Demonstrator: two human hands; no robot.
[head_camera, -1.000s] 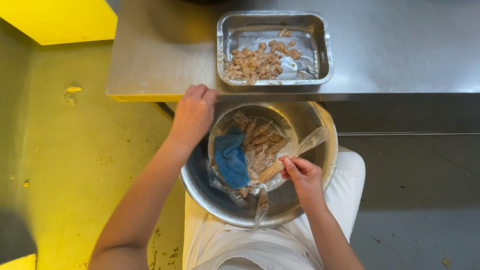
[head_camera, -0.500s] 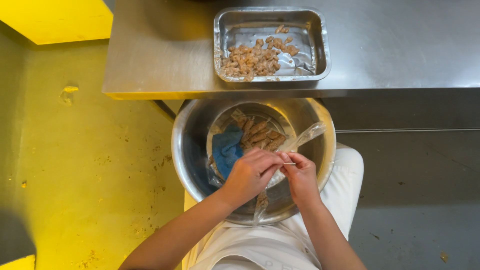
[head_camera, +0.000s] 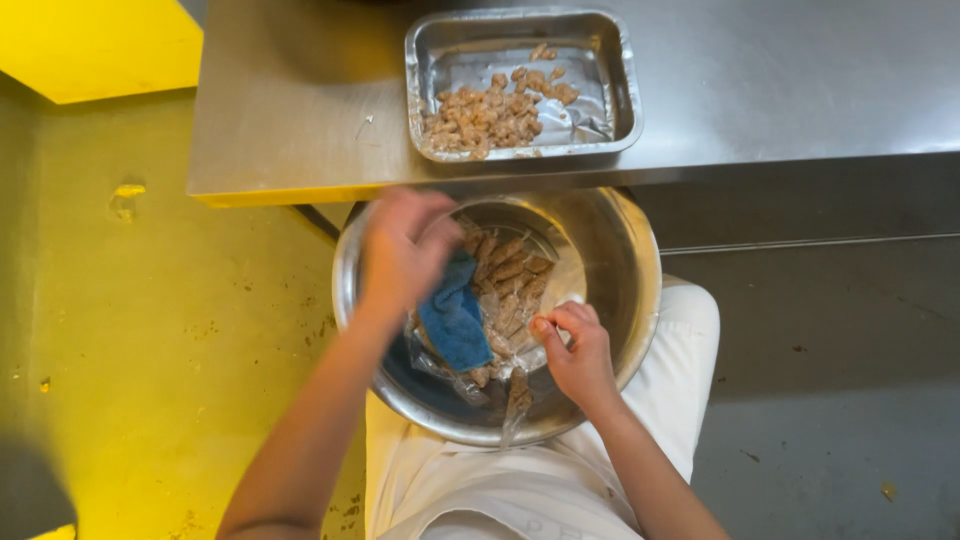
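Stainless steel dominated the scene: one round, polished mixing bowl (head_camera: 620, 300) sat on the person's white-clothed lap, and one rectangular steel tray (head_camera: 610, 120) rested on the brushed metal table (head_camera: 800, 80) just above it. Inside the bowl lay one crinkled clear plastic bag (head_camera: 520, 390) holding many short, brown, crumb-coated strips (head_camera: 505, 280), too many to count, beside one soft blue cloth (head_camera: 455, 320). The tray held a loose heap of the same small brown pieces (head_camera: 495, 112), also beyond counting.

Two hands were in view, well apart. The left hand (head_camera: 400, 250) was blurred above the bowl's left side near the cloth; whether it gripped anything could not be told. The right hand (head_camera: 575, 350) had fingertips pinched together on the bag's film at the bowl's right side. The floor (head_camera: 130, 330) to the left was scuffed yellow.
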